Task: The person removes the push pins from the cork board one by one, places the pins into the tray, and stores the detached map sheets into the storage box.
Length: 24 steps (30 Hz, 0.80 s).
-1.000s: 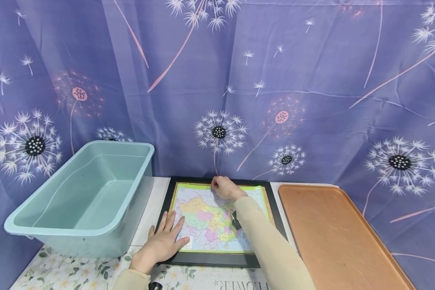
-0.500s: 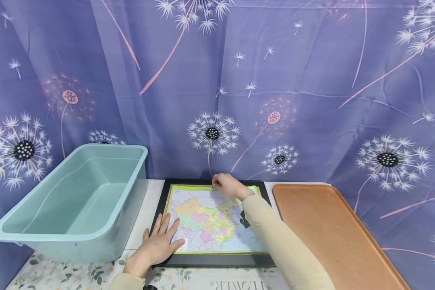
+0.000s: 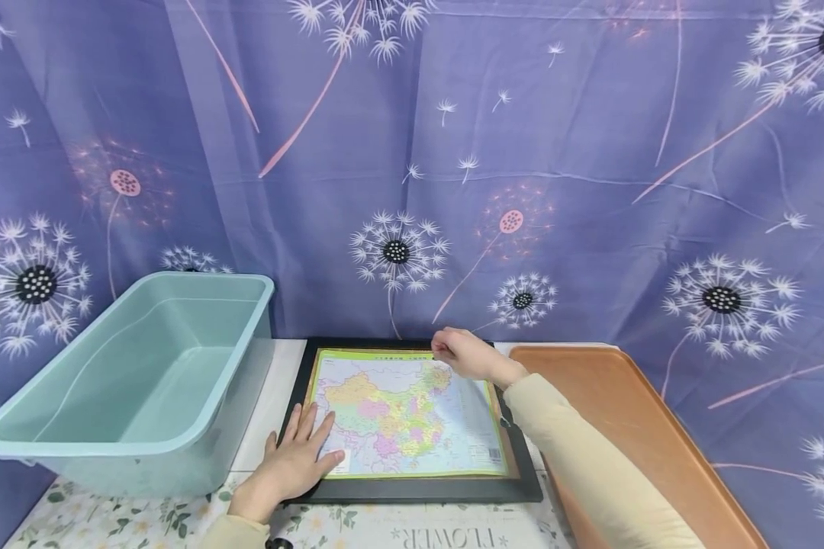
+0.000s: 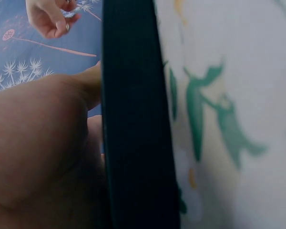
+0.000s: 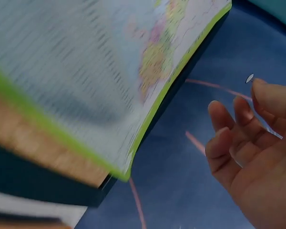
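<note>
A colourful map (image 3: 384, 412) with a green border lies on a black-framed cork board (image 3: 446, 490). My left hand (image 3: 291, 461) rests with spread fingers on the lower left corner of the map and the frame. Above the board's far edge, right of the map's middle, is my right hand (image 3: 470, 352). Between its thumb and index finger it pinches a small thumbtack (image 5: 249, 78), whose round pale head shows in the right wrist view. The map's near right corner (image 5: 124, 167) lifts slightly off the cork (image 5: 43, 136) there. In the left wrist view the frame's dark side (image 4: 138, 119) fills the middle.
A deep teal tub (image 3: 130, 450) stands to the left of the board. To the right lies a flat brown tray (image 3: 632, 427), partly under the right sleeve. A purple dandelion curtain (image 3: 384, 152) hangs right behind the board. A flowered cloth (image 3: 144, 511) covers the front.
My right hand has moved to the right along the board's far edge, away from the map's top middle. My left hand stays on the corner. The head view has shifted slightly right.
</note>
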{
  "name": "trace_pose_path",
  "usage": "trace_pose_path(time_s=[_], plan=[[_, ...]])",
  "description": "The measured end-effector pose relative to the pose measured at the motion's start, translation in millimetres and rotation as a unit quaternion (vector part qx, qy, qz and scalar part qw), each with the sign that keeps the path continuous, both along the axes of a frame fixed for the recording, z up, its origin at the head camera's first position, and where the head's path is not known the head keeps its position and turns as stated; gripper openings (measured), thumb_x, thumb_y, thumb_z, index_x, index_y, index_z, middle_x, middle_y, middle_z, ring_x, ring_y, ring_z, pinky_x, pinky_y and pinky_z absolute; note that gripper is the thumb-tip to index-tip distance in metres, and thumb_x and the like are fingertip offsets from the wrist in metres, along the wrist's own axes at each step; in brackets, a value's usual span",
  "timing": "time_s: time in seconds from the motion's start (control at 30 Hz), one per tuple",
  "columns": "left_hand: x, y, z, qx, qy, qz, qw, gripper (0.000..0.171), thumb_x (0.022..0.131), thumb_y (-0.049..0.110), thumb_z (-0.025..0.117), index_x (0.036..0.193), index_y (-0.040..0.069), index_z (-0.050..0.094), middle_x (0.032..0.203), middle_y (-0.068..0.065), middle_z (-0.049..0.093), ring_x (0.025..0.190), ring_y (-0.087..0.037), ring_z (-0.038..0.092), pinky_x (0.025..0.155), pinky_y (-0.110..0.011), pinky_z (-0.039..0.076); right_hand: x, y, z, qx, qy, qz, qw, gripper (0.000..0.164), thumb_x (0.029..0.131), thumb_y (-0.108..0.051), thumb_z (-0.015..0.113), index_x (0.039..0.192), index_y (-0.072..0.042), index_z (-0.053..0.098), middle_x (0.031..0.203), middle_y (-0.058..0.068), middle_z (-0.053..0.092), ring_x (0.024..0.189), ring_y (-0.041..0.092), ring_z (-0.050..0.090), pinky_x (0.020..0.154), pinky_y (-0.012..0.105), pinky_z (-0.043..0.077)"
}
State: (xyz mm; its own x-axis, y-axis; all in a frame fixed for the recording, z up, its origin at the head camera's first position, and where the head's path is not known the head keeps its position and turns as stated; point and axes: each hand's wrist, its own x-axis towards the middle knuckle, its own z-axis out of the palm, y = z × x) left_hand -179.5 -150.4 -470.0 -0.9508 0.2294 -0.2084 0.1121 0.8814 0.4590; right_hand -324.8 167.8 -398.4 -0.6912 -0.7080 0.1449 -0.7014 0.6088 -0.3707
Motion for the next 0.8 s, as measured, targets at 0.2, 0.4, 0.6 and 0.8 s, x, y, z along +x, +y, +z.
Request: trace_pose_path(time_s=[0.2,0.4,0.6,0.8], plan=[[-1.3,0.2,-0.3,0.0,-0.001,-0.002,1.0,0.076,0.097,0.054,0.051,0.156,0.011,0.029,0.161,-0.023,0.006,0.146,-0.042,-0.007,0.1,-0.079,0.003,7.8,31.9,-4.0,-0.001,0.046,-0.001,0.999,0.013,0.099,-0.004,0.056,0.089,-0.012,0.057,0.083,-0.005,0.051,0.075,0.013,0.047,0.069,0.033,0.044],[-0.7,0.1,0.8,0.009,-0.009,-0.003,0.9999,0.076,0.097,0.055,0.051,0.156,0.011,0.029,0.161,-0.023,0.005,0.145,-0.042,-0.009,0.1,-0.079,0.002,22.8,63.5,-7.9,-0.004,0.04,-0.014,0.999,0.014,0.099,-0.004,0.057,0.089,-0.013,0.056,0.084,-0.006,0.051,0.077,0.012,0.048,0.069,0.033,0.045],[0.1,0.1,2.1,0.015,-0.013,-0.004,0.9998,0.076,0.097,0.054,0.051,0.156,0.012,0.028,0.161,-0.023,0.004,0.145,-0.042,-0.01,0.099,-0.079,0.001,31.8,96.7,-17.8,-0.008,0.093,-0.017,0.995,0.017,0.092,0.003,0.064,0.085,-0.01,0.057,0.08,-0.006,0.051,0.073,0.009,0.047,0.065,0.031,0.045],[0.8,1.9,2.5,0.012,-0.017,-0.003,0.9998,0.076,0.097,0.054,0.052,0.156,0.012,0.028,0.161,-0.022,0.004,0.146,-0.042,-0.009,0.1,-0.079,0.0,36.8,131.8,-28.2,-0.012,0.125,-0.022,0.992,0.022,0.086,0.008,0.067,0.083,-0.011,0.056,0.077,-0.007,0.052,0.071,0.009,0.053,0.065,0.033,0.05]])
